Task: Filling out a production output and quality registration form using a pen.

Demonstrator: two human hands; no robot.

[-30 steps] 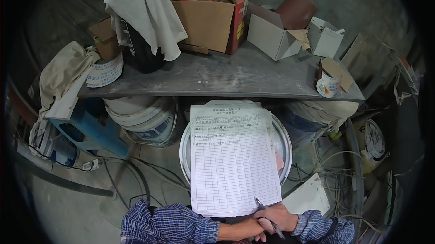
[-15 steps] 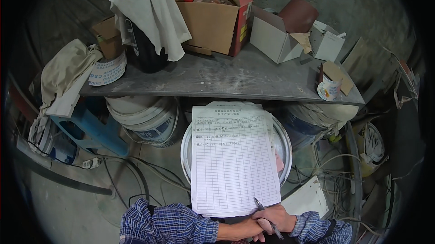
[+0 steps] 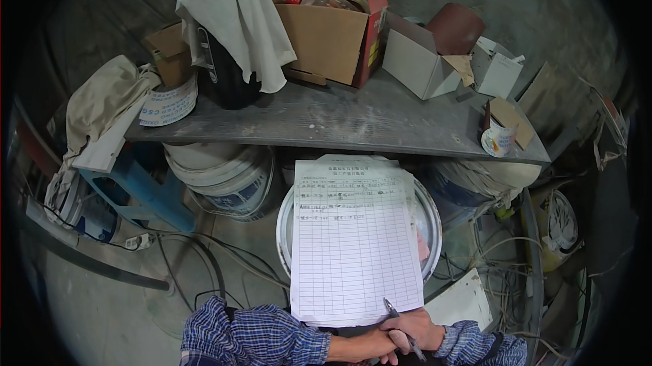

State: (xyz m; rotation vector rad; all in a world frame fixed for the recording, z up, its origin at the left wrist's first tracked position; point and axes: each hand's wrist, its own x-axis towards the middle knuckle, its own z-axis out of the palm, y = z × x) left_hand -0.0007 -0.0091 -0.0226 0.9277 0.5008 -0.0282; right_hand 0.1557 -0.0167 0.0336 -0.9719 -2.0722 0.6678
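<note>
My right hand (image 3: 422,328) is closed around a dark pen (image 3: 415,348), whose upper end points towards the paper and away from me. Its fingers lie over my left hand (image 3: 377,344), so the two hands are clasped together at the bottom of the view. Most of the left hand's fingers are hidden; only a few tips show beneath. Just beyond the hands is a stack of printed form sheets (image 3: 356,257). The top sheet has a ruled grid with handwriting in its upper rows. The stack lies on a round whitish lid (image 3: 283,244).
Past the sheets runs a dark bench (image 3: 339,118) bearing a cardboard box (image 3: 322,40), a white carton (image 3: 414,60) and a cloth-draped black container (image 3: 231,70). White buckets (image 3: 231,193) and a blue stool (image 3: 159,196) are below. Hoses and cables (image 3: 224,250) cross the floor.
The whole scene has shifted slightly to the right in the picture. The clasped hands, the pen and the sheets keep nearly the same arrangement.
</note>
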